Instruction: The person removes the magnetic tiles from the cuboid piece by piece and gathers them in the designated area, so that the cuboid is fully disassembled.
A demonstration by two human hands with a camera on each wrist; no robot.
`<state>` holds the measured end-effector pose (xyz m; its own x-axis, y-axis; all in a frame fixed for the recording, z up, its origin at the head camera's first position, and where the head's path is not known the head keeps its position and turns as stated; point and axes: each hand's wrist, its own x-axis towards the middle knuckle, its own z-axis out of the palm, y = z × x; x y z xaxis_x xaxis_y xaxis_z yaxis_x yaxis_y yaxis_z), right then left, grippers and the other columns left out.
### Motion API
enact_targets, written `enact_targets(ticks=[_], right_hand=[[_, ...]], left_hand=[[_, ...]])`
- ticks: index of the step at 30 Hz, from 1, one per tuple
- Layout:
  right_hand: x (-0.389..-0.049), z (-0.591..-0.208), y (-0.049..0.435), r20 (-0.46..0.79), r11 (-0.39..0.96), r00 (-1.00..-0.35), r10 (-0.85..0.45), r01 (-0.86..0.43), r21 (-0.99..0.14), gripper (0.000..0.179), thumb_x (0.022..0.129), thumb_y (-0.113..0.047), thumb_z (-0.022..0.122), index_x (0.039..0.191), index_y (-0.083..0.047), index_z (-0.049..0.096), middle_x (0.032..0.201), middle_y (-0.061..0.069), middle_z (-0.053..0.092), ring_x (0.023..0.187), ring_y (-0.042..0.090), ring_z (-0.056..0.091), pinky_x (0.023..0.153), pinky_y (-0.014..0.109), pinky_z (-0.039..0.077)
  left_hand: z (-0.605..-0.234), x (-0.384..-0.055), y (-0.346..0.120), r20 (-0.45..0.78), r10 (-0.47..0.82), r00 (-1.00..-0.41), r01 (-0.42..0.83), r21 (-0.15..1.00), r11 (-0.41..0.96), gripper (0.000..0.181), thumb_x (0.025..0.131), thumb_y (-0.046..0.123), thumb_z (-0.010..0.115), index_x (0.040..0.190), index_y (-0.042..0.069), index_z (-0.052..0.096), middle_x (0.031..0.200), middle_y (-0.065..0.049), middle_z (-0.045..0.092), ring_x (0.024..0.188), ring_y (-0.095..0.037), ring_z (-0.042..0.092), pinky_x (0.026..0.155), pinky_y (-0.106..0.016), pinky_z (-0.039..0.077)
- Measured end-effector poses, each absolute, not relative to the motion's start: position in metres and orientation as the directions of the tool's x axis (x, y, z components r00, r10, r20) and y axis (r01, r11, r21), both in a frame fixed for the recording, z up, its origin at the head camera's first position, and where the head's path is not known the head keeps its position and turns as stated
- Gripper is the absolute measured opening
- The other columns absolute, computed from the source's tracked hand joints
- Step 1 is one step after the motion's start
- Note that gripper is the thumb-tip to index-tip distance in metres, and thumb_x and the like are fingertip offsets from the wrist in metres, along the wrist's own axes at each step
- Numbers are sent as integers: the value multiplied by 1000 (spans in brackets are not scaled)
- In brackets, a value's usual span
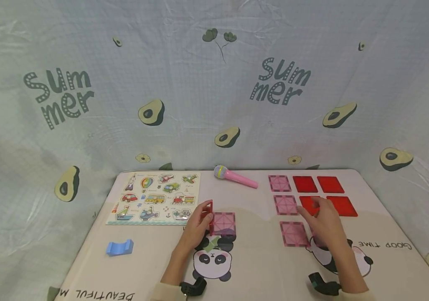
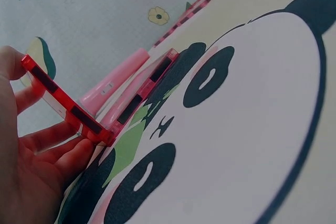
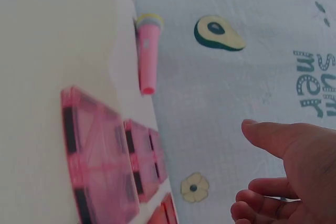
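My left hand [image 1: 198, 220] holds a red magnetic tile [image 1: 211, 217] on edge, at the left side of a pink magnetic tile [image 1: 224, 223] lying flat. In the left wrist view the upright red tile [image 2: 65, 100] meets the flat pink tile [image 2: 139, 95] at its lower edge, with fingers behind it. My right hand [image 1: 324, 221] is over the tiles on the right, thumb apart from loosely bent fingers and nothing between them. Nearest to it are a pink tile [image 1: 286, 205] and red tiles [image 1: 343, 206], one partly hidden by the hand.
A pink toy microphone [image 1: 241, 179] lies at the back. On the left are a picture puzzle board [image 1: 154, 198] and a blue block [image 1: 120, 248]. More pink tiles [image 1: 294, 234] and red tiles [image 1: 305, 184] lie in rows on the right. A printed cloth hangs behind the table.
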<state>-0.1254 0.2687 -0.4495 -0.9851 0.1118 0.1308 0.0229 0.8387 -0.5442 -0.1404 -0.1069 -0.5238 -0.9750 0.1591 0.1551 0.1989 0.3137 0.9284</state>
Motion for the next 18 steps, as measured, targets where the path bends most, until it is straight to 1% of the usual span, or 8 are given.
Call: enact_targets(ticks=[3, 6, 9, 11, 13, 16, 18], right_hand=[[-132, -448, 260, 164, 833, -983, 85, -21, -552, 72, 93, -42, 69, 140, 8, 46, 122, 28, 54, 87, 28, 55, 69, 39, 61], [-137, -448, 252, 184, 823, -981, 60, -56, -565, 71, 93, -41, 69, 139, 7, 46, 121, 27, 57, 88, 27, 55, 67, 29, 57], [-140, -448, 244, 180, 802, -983, 42, -75, -592, 71, 93, -42, 69, 140, 5, 46, 121, 25, 57, 92, 27, 56, 68, 25, 53], [-141, -448, 239, 169, 785, -985, 40, -74, -615, 73, 92, -45, 69, 142, 3, 45, 123, 23, 57, 95, 27, 57, 72, 27, 57], [-143, -448, 235, 153, 769, -988, 37, -69, -635, 73, 92, -45, 69, 143, 1, 44, 125, 21, 56, 97, 27, 57, 75, 31, 60], [-145, -446, 228, 122, 757, -992, 39, -50, -652, 76, 91, -48, 69, 145, -2, 43, 127, 18, 55, 99, 26, 57, 78, 36, 62], [-147, -445, 223, 103, 750, -994, 34, -43, -660, 78, 90, -50, 69, 146, -3, 42, 128, 17, 55, 101, 26, 57, 80, 36, 62]], left_hand=[[-524, -140, -107, 166, 164, -972, 211, 925, 315, 45, 104, 21, 49, 148, 13, 44, 136, -20, 56, 128, -40, 57, 104, -52, 52], [-524, -141, -108, 160, 167, -973, 206, 926, 316, 46, 104, 22, 49, 148, 12, 43, 136, -21, 55, 128, -40, 57, 104, -52, 52], [-523, -141, -108, 155, 166, -974, 201, 928, 314, 46, 104, 22, 49, 148, 12, 43, 137, -22, 55, 128, -40, 57, 104, -52, 52], [-522, -141, -108, 150, 165, -975, 196, 930, 312, 46, 104, 22, 49, 148, 13, 43, 137, -21, 55, 129, -40, 57, 105, -52, 51], [-521, -140, -108, 145, 162, -976, 190, 931, 311, 46, 104, 22, 49, 148, 14, 43, 137, -21, 55, 129, -39, 57, 106, -52, 51], [-521, -140, -107, 149, 160, -976, 193, 930, 312, 46, 104, 22, 49, 148, 15, 43, 137, -21, 55, 129, -39, 57, 106, -52, 50], [-521, -140, -107, 149, 157, -976, 192, 930, 313, 46, 104, 23, 50, 148, 16, 44, 137, -20, 56, 129, -39, 57, 106, -52, 50]])
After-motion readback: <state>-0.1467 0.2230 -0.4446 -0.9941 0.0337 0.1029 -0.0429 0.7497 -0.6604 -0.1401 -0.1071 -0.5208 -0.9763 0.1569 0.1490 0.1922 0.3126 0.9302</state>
